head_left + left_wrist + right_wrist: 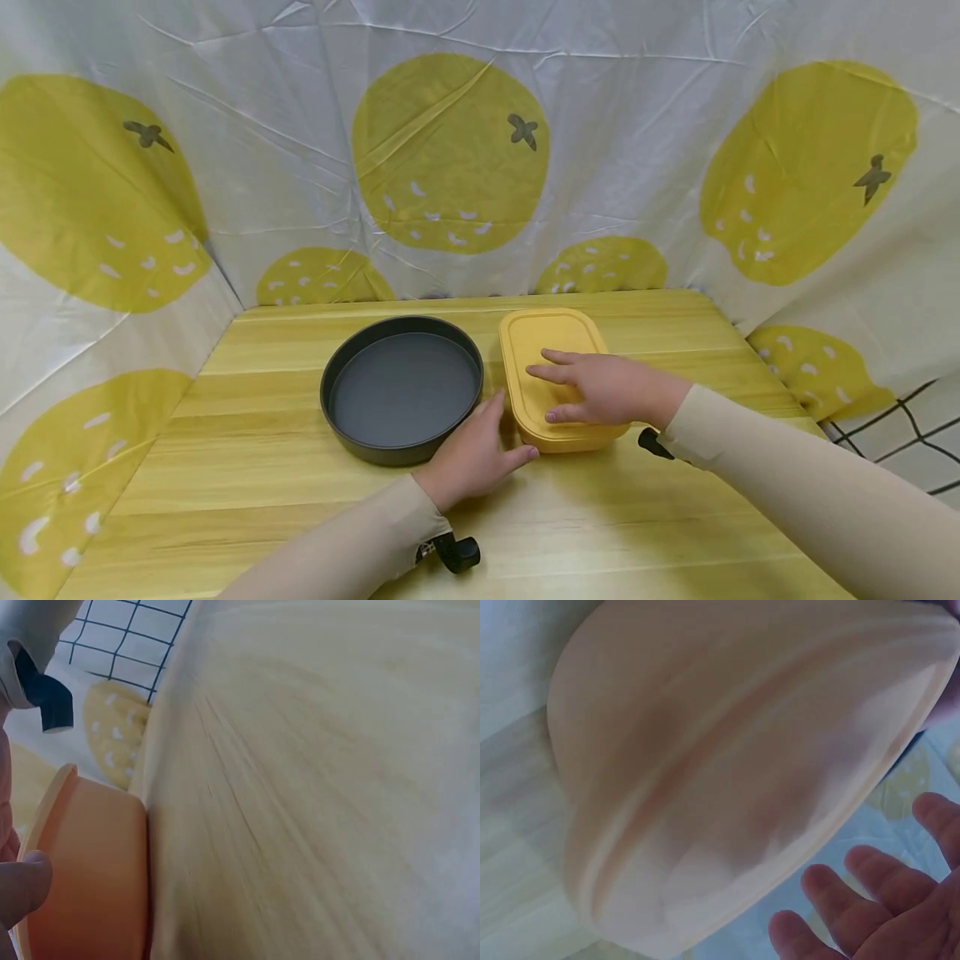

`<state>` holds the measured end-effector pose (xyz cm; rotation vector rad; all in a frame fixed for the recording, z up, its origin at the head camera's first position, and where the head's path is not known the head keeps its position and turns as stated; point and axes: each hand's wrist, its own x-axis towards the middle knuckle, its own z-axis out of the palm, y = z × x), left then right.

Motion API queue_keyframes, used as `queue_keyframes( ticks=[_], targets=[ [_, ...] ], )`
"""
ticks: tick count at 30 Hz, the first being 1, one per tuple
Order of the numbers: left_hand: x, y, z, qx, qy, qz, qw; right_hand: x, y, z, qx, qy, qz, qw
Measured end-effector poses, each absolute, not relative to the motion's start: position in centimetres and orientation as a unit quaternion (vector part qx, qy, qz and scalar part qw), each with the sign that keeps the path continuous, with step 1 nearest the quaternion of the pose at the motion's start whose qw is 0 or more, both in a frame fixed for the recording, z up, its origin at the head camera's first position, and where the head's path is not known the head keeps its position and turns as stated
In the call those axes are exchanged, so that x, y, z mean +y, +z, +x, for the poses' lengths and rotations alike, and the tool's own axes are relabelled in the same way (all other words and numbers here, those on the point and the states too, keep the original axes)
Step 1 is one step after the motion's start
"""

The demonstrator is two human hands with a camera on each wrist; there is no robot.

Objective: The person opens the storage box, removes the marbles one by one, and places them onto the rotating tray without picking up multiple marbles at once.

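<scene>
A white cloth (pixel 622 150) printed with big yellow fruits (pixel 450 154) hangs behind the table (pixel 225 500) and down both sides; the table has a striped, light wood-grain top. The box (pixel 551 342), yellow and rectangular with rounded corners, sits flat on it, right of the middle, with its lid (pixel 528 329) on. A raised ridge runs around the lid just inside the edge.

The right hand (pixel 600 387) hovers over the lid, palm down, fingers spread and holding nothing; the right wrist view shows a gap between its fingertips and the lid. The left hand (pixel 472 458) is at the near left corner of the box, in the space between box and pan (pixel 405 387). Its fingers are extended, pointing away from the person, with the thumb held out to the right; it grips nothing. Whether it touches the box or the pan, I cannot tell.

The pan is round, dark grey and low-walled, and stands upright just left of the box, apart from it, its inside bare. Beige sleeves (pixel 795 492) cover both arms, and a black device (pixel 457 552) juts out from the left cuff. A black-lined grid (pixel 903 442) on white shows at the lower right.
</scene>
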<state>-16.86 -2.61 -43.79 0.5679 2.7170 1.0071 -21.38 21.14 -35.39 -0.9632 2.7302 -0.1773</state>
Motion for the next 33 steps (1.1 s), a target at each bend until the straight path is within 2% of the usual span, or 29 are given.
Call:
queue_keyframes(
  ticks=[18, 33],
  targets=[
    [-2.2, -44.9, -17.7, 0.915, 0.345, 0.186, 0.091, 19.4, -36.3, -19.7, 0.927, -0.023, -0.352, 0.124],
    [-1.8, -45.0, -17.9, 0.916, 0.346, 0.18, 0.088, 19.2, -36.7, -19.3, 0.912, 0.006, -0.409, 0.034]
  ],
)
